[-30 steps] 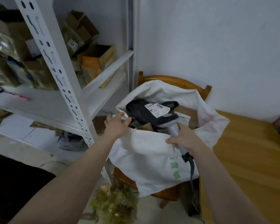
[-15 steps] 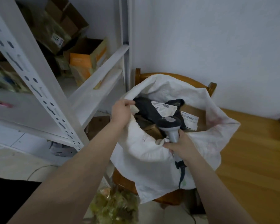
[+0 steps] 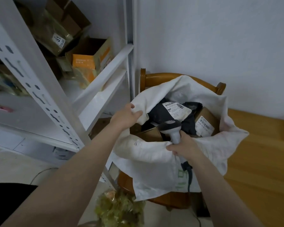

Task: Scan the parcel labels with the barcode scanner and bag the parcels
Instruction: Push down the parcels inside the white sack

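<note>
A large white sack (image 3: 154,163) stands open on a wooden chair (image 3: 156,77). Inside lie a dark poly parcel with a white barcode label (image 3: 175,109), a brown cardboard parcel with a label (image 3: 204,124) on the right, and another box (image 3: 150,135) low at the front. My left hand (image 3: 126,116) grips the sack's left rim. My right hand (image 3: 184,147) holds the grey barcode scanner (image 3: 171,128) by its handle and also pinches the sack's front rim; the scanner's head points into the sack and its cable hangs down the front.
A white metal shelf rack (image 3: 39,89) stands on the left with several cardboard boxes, one orange-labelled (image 3: 85,63). A wooden table (image 3: 261,161) lies to the right, against a white wall. A bag of green stuff (image 3: 118,208) sits on the floor below.
My left hand has lifted the sack's left rim up and to the right, opening the mouth wider. The right hand with the scanner has kept its grip on the front rim.
</note>
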